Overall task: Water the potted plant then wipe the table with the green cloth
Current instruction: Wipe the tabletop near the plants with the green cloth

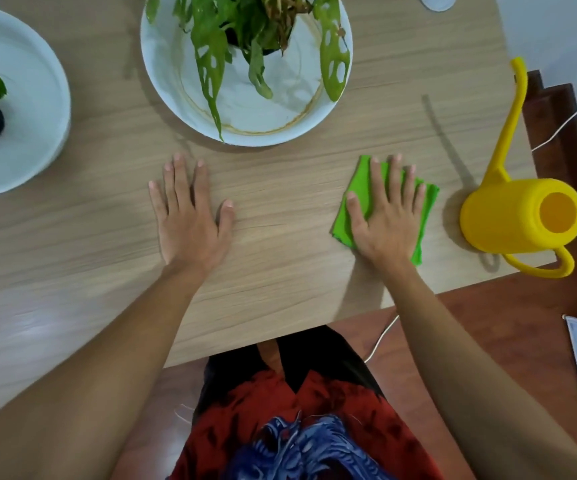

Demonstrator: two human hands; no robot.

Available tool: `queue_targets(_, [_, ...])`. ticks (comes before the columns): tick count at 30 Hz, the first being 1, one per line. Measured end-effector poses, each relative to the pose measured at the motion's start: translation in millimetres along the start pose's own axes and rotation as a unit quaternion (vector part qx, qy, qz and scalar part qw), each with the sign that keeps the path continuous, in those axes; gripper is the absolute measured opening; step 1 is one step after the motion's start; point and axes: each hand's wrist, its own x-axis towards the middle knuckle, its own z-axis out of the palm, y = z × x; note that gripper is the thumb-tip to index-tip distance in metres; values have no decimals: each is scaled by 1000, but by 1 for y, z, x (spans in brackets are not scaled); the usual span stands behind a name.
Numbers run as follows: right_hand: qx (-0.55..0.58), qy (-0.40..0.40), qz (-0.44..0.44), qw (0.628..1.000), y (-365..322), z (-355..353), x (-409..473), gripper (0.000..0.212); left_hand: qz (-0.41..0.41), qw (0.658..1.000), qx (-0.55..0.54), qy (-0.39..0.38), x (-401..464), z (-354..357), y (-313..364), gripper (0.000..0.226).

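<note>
Head view: right hand [385, 211] lies flat, fingers straight, pressing the green cloth [359, 206] on the table [280, 289] — left hand [190, 209] flat beside it. Watering can [519, 216] stands right; potted plant [245, 64] behind.

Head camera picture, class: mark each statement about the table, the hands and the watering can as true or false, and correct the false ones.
1. The right hand lies flat on the green cloth. True.
2. The left hand holds the watering can. False: it rests open on the bare table, apart from the can.
3. The yellow watering can stands on the table to the right of the cloth. True.
4. The cloth lies inside the white saucer under the potted plant. False: it lies on the tabletop, nearer the person than the saucer.
5. The can's spout points toward the person. False: it points away, toward the far edge.
</note>
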Motion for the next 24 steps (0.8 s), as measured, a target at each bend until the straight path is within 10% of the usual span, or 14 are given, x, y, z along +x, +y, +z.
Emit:
queue_targets(14, [-11, -31, -11, 999, -46, -6, 41, 71, 11, 998, -55, -10, -16, -13, -24, 74])
queue_targets(24, [-5, -57, -153, 987, -208, 11, -61, 70, -89, 995, -50, 7, -89, -36, -193, 75])
